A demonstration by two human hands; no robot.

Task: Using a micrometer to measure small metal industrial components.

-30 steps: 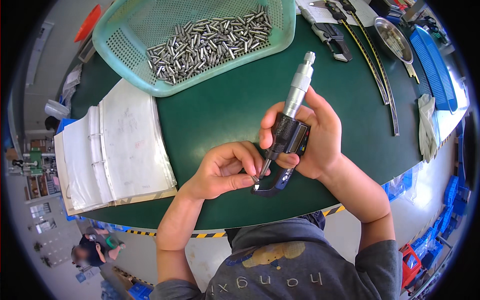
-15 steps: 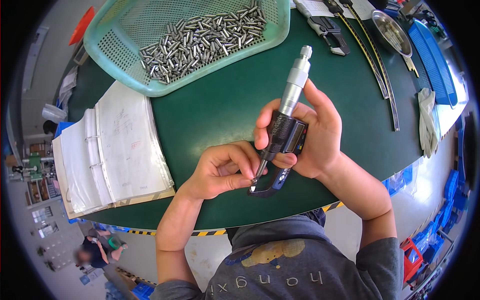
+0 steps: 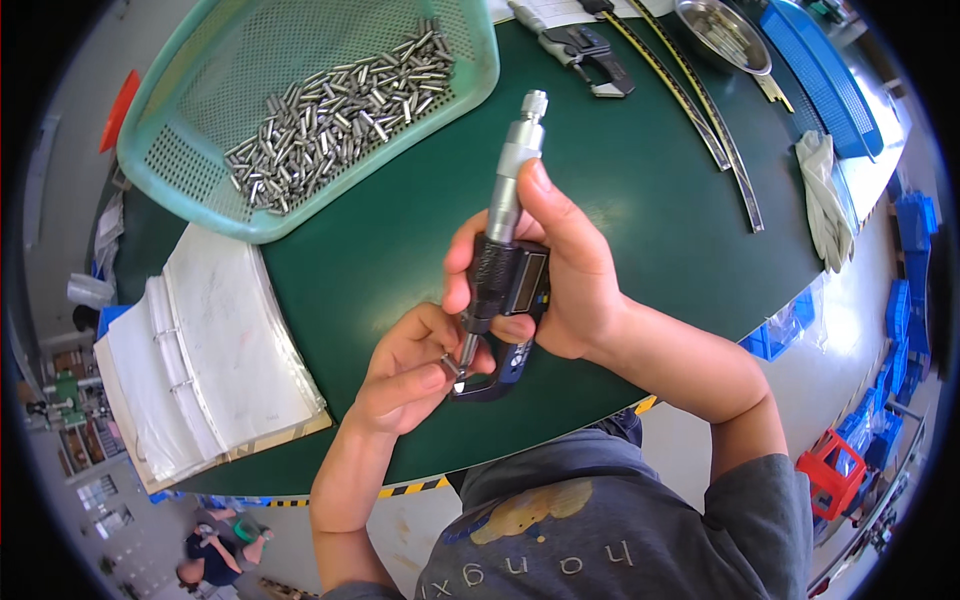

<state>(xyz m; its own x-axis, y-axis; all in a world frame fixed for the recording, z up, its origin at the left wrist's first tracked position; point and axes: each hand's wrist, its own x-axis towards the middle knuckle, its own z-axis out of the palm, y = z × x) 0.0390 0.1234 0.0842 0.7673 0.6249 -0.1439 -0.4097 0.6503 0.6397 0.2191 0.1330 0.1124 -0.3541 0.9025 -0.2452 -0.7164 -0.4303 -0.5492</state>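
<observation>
One digital micrometer sits in the right hand, fingers curled closed round its body above the green table. The left hand pinches a small metal pin beside the measuring gap; contact with the faces I cannot tell. Many similar pins lie in the green basket.

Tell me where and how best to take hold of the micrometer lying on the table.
Probably by its dark middle body, from the near right: the lying micrometer's frame has its closed back on that side, its opening facing left. The right hand holds a similar micrometer around its body.
</observation>
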